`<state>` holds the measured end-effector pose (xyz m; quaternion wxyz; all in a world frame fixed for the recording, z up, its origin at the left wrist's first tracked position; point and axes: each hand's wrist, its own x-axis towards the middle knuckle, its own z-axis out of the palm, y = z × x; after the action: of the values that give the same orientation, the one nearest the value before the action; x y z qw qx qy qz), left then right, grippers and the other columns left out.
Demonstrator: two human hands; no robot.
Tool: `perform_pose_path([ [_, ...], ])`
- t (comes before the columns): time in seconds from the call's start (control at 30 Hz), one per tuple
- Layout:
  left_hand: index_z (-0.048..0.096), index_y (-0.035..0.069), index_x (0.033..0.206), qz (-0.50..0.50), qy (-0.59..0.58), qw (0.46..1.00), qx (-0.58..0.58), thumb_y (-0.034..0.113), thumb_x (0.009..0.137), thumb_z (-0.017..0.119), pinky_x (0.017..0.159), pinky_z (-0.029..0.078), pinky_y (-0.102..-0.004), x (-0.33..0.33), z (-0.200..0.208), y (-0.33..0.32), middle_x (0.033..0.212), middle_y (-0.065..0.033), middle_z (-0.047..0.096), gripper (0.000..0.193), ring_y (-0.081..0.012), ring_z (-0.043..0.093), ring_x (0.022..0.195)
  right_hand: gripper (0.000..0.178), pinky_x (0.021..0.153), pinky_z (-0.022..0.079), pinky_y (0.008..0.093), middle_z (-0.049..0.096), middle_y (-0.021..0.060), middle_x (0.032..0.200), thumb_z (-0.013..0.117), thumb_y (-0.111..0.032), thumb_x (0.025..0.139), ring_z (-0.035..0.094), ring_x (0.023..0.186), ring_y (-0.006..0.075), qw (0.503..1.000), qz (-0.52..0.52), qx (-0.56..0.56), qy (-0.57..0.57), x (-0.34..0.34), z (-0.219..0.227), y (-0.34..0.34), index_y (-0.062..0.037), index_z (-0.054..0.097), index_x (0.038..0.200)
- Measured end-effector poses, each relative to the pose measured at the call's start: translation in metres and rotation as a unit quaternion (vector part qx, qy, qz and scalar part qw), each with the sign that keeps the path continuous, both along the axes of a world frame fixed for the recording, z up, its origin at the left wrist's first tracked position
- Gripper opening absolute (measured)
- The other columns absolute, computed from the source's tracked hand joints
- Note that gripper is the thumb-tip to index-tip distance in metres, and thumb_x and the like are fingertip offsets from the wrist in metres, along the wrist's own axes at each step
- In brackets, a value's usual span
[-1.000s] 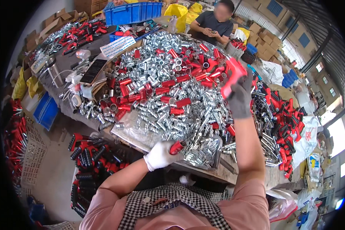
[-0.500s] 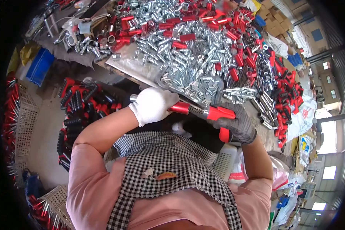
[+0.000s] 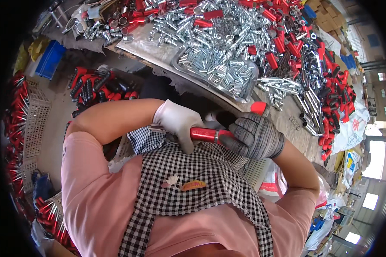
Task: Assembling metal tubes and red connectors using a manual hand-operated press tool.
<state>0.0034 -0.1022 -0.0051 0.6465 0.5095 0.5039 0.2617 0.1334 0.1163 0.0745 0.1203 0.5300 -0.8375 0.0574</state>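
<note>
Left hand point(image 3: 180, 122) and right hand point(image 3: 256, 136) have drawn closer together, both clenched around the red tool point(image 3: 203, 134); slack fingers could drop it.

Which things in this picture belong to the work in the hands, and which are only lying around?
In the work: red tool, held by left hand and right hand; probably metal pins and red sleeves.

Seemingly only lying around: blue bin, yellow bag, cardboard boxes.
</note>
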Motion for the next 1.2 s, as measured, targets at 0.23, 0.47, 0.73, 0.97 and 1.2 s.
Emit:
perform_pose_path([
  [0.23, 0.064, 0.003, 0.081, 0.132, 0.32, 0.922, 0.175, 0.024, 0.073, 0.073, 0.065, 0.051, -0.0435, 0.018, 0.017, -0.006, 0.071, -0.0155, 0.065, 0.025, -0.0332, 0.066, 0.069, 0.055, 0.062, 0.052, 0.0402, 0.064, 0.0111, 0.089, 0.077, -0.015, 0.064, 0.064, 0.072, 0.0271, 0.976, -0.194, -0.067, -0.076, 0.026, -0.024, -0.002, -0.0095, 0.066, 0.118],
  [0.47, 0.065, 0.008, 0.091, 0.123, 0.482, 0.86, 0.111, 0.023, 0.077, 0.067, 0.067, 0.052, -0.0477, 0.01, 0.047, -0.01, 0.072, -0.0151, 0.065, 0.021, -0.0364, 0.066, 0.074, 0.059, 0.061, 0.053, 0.0389, 0.066, 0.0123, 0.09, 0.083, -0.018, 0.067, 0.066, 0.071, 0.0318, 0.958, -0.245, -0.11, -0.102, 0.023, -0.036, -0.006, -0.0092, 0.062, 0.121],
  [0.73, 0.064, 0.007, 0.083, 0.122, 0.414, 0.885, 0.173, 0.032, 0.075, 0.072, 0.066, 0.052, -0.0462, 0.005, 0.032, -0.013, 0.073, -0.0146, 0.065, 0.027, -0.0363, 0.065, 0.071, 0.053, 0.075, 0.057, 0.0362, 0.069, 0.0166, 0.099, 0.078, -0.016, 0.076, 0.07, 0.086, 0.0334, 0.914, -0.297, -0.12, -0.249, 0.023, -0.016, -0.012, -0.0093, 0.06, 0.125],
  [0.97, 0.061, 0.009, 0.077, 0.279, 0.605, 0.66, 0.347, 0.026, 0.068, 0.073, 0.055, 0.049, -0.0425, 0.006, 0.003, -0.012, 0.065, -0.01, 0.058, 0.023, -0.0319, 0.063, 0.062, 0.058, 0.076, 0.055, 0.03, 0.067, 0.0092, 0.098, 0.072, -0.013, 0.082, 0.066, 0.082, 0.016, 0.481, -0.33, -0.509, -0.633, 0.029, -0.039, -0.013, 0.0003, 0.051, 0.134],
  [1.2, 0.065, 0.009, 0.081, 0.173, 0.59, 0.751, 0.242, 0.023, 0.069, 0.071, 0.057, 0.052, -0.045, 0.003, -0.001, -0.01, 0.065, -0.0122, 0.063, 0.02, -0.0332, 0.066, 0.062, 0.073, 0.07, 0.056, 0.0313, 0.066, 0.0096, 0.098, 0.078, -0.022, 0.074, 0.063, 0.076, 0.016, 0.414, -0.324, -0.519, -0.674, 0.037, -0.052, -0.014, 0.001, 0.049, 0.136],
])
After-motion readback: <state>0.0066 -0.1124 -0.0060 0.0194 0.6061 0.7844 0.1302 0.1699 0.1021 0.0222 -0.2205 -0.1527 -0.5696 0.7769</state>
